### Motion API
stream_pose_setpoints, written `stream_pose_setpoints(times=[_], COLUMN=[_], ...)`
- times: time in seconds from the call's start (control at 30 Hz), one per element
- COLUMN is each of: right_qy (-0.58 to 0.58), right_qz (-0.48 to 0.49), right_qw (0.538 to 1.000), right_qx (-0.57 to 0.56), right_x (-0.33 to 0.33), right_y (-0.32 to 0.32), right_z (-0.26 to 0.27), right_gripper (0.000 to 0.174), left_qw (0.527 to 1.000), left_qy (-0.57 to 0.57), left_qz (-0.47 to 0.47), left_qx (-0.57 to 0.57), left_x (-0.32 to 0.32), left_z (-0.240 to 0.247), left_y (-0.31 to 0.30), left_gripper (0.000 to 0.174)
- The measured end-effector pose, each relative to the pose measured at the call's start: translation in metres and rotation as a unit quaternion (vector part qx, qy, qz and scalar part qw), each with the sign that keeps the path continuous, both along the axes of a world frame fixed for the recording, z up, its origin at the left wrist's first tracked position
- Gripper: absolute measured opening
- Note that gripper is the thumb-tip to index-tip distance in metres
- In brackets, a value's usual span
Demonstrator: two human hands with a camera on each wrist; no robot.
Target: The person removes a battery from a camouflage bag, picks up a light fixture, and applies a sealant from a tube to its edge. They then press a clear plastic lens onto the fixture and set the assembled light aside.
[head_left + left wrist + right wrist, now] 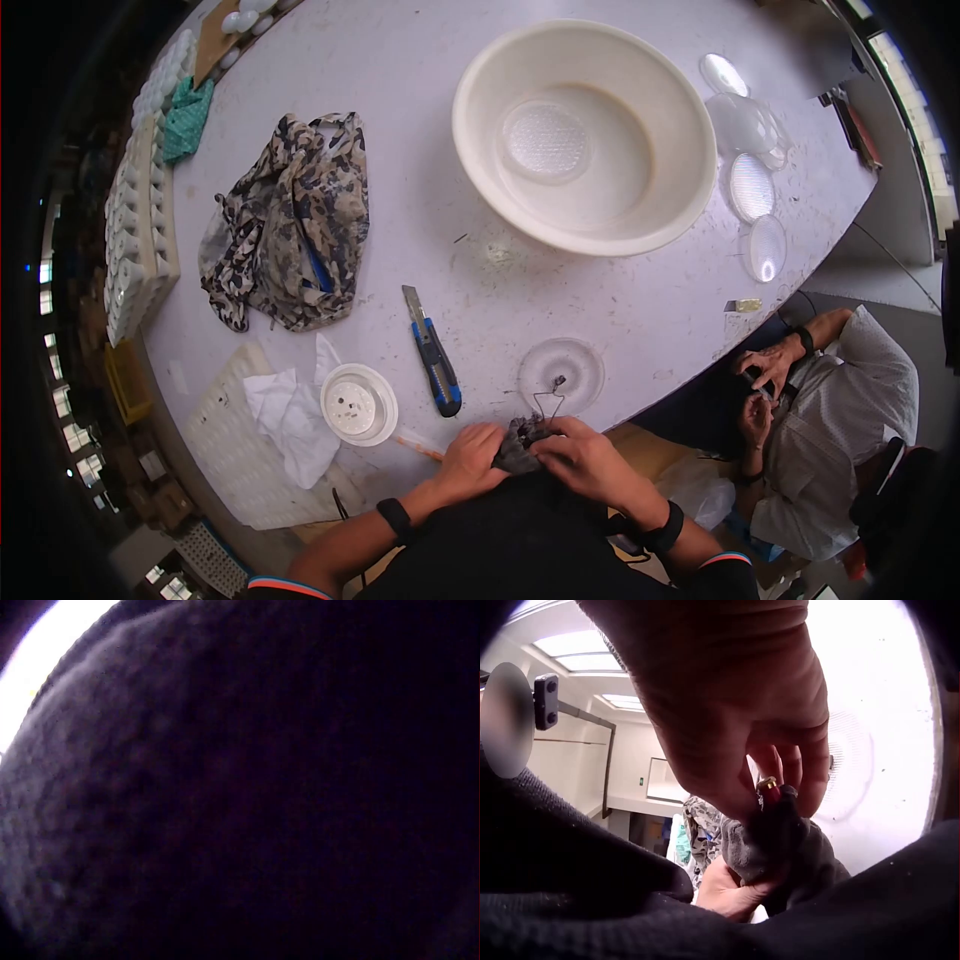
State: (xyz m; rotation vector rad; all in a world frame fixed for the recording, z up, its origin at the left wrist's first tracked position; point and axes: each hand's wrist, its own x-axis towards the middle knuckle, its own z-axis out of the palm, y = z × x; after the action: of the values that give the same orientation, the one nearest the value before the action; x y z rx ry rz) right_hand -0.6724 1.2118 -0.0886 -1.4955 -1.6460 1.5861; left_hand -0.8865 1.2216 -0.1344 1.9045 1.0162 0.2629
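Observation:
At the table's front edge, close to the body, both hands work on a bunched dark grey cloth (pixel 516 448). My left hand (pixel 470 458) grips it from the left. My right hand (pixel 592 462) pinches it from the right with curled fingers. In the right wrist view, a small red piece with a gold-coloured end (pixel 769 786) shows at the right fingertips, above the grey cloth (pixel 742 851). A thin bent wire (pixel 545 402) sticks out past the right hand, over a clear round lens (pixel 562 375). Dark fabric (pixel 187 787) fills most of the left wrist view.
A blue-black utility knife (pixel 433 355), blade out, lies left of centre. Nearby are a white round fixture (pixel 358 404), white cloth (pixel 290 420) and camouflage cloth (pixel 300 225). A large basin (pixel 580 235) stands behind; several clear covers (pixel 752 187) lie right. Another person (pixel 835 430) sits at right.

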Motion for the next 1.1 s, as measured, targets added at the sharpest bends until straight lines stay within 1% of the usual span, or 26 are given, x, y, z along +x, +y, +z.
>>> stream_pose_setpoints(times=[0.1, 0.17, 0.23, 0.27, 0.33, 0.37, 0.43, 0.47, 0.53, 0.57, 0.63, 0.73, 0.87, 0.97, 1.03, 1.07, 1.1], right_qy=[0.001, -0.005, -0.04, -0.041, 0.003, 0.002, 0.107, 0.105, 0.162, 0.161, 0.181, 0.201, 0.197, 0.21, 0.178, 0.178, 0.211], right_qz=[-0.012, -0.02, -0.071, -0.072, -0.165, -0.167, -0.28, -0.28, -0.346, -0.347, -0.384, -0.399, -0.389, -0.381, -0.358, -0.359, -0.376], right_qw=[1.0, 1.0, 0.995, 0.995, 0.985, 0.985, 0.954, 0.954, 0.914, 0.914, 0.896, 0.883, 0.885, 0.884, 0.903, 0.903, 0.886], right_qx=[0.003, 0.007, 0.056, 0.056, 0.044, 0.045, -0.02, -0.019, -0.133, -0.133, -0.129, -0.147, -0.163, -0.17, -0.156, -0.155, -0.172], right_x=[0.0, 0.0, -0.003, -0.003, -0.002, -0.002, -0.002, -0.001, 0.001, 0.0, -0.001, 0.001, -0.001, -0.001, -0.002, -0.003, -0.005], right_y=[-0.004, -0.003, -0.002, -0.003, -0.003, -0.004, -0.005, -0.005, -0.005, -0.006, -0.005, -0.007, -0.01, -0.012, -0.015, -0.017, -0.02], right_z=[-0.004, -0.004, 0.001, 0.001, 0.001, 0.0, -0.004, -0.004, -0.005, -0.007, -0.013, -0.022, -0.029, -0.028, -0.029, -0.031, -0.034], right_gripper=[0.016, 0.015, 0.012, 0.012, 0.009, 0.009, 0.008, 0.008, 0.01, 0.01, 0.011, 0.011, 0.012, 0.015, 0.015, 0.015, 0.015], left_qw=[0.999, 0.999, 0.999, 0.999, 0.998, 0.997, 0.996, 0.997, 0.997, 0.996, 0.994, 0.992, 0.992, 0.991, 0.992, 0.992, 0.992], left_qy=[0.011, 0.006, 0.001, 0.001, 0.001, -0.001, -0.007, -0.012, -0.016, -0.02, -0.025, -0.03, -0.047, -0.039, -0.03, -0.033, -0.034], left_qz=[0.01, 0.017, 0.025, 0.033, 0.037, 0.038, 0.038, 0.03, 0.023, 0.015, 0.006, 0.003, 0.016, 0.012, 0.006, 0.008, 0.011], left_qx=[-0.03, -0.029, -0.031, -0.042, -0.051, -0.064, -0.075, -0.076, -0.077, -0.09, -0.103, -0.12, -0.115, -0.124, -0.126, -0.124, -0.123], left_x=[0.002, 0.005, 0.008, 0.01, 0.011, 0.011, 0.012, 0.011, 0.01, 0.01, 0.011, 0.013, 0.016, 0.016, 0.017, 0.017, 0.017], left_z=[0.001, 0.003, 0.007, 0.01, 0.011, 0.009, 0.006, 0.004, 0.003, 0.005, 0.006, 0.005, 0.004, 0.006, 0.006, 0.005, 0.004], left_y=[0.0, 0.003, 0.004, 0.006, 0.008, 0.007, 0.006, 0.006, 0.005, 0.006, 0.008, 0.006, 0.006, 0.008, 0.01, 0.009, 0.008], left_gripper=[0.039, 0.039, 0.038, 0.038, 0.038, 0.038, 0.038, 0.037, 0.036, 0.036, 0.036, 0.037, 0.037, 0.035, 0.035, 0.034, 0.033])
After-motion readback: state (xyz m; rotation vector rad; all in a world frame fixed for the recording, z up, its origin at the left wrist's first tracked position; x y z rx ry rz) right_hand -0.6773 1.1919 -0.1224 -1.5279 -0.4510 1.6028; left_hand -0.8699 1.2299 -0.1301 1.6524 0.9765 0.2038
